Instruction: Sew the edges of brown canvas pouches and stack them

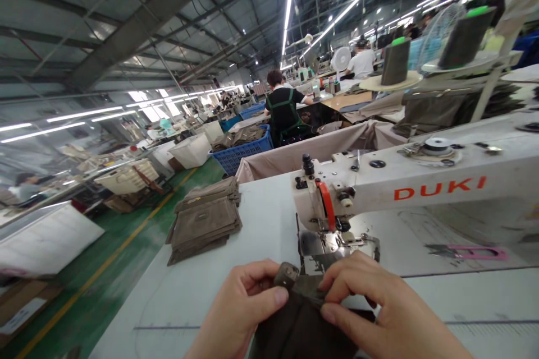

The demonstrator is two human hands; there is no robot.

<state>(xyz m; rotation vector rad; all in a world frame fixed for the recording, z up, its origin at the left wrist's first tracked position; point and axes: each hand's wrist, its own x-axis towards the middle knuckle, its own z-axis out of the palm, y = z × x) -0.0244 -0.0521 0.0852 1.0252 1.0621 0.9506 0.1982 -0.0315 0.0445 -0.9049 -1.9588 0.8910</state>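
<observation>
While the white DUKI sewing machine [421, 190] stands straight ahead of the left hand [240, 308] and right hand [379, 303], its presser foot [337, 244] sits just beyond them. A stack of folded olive fabric pieces [204, 221] lies ahead and to the left of the hands, and a pink-handled tool [475, 252] lies well off to their right. The dark olive fabric piece [303, 331] hangs between both hands, which sit close together and pinch its upper edge, a small tab [287, 275] showing by the left thumb. Under them runs the pale table [181, 303], with a green floor [96, 258] off to the left. Far ahead, a co-worker in a green apron [283, 115] stands past a blue plastic crate [244, 154], beneath long factory lights.
</observation>
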